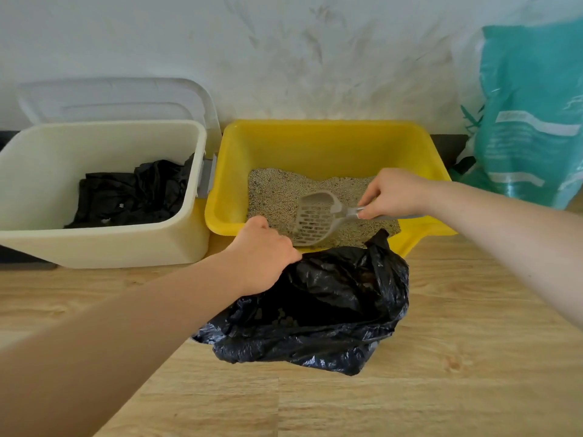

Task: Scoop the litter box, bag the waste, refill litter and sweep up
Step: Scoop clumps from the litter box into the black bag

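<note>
Over yellow tray (328,143) | right hand (394,192) grips slotted scoop (315,220) | left hand (262,253) pinches crinkled bag (331,310)

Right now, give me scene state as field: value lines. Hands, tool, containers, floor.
left hand: grips rim of black bag, holding it open
right hand: grips handle of grey scoop
scoop: slotted head down in litter, near front wall
litter box: yellow, litter layer thin
black bag: on wood floor, in front of litter box
cream bin: left of box, lid up, black liner inside
teal bag: right, against wall
</note>
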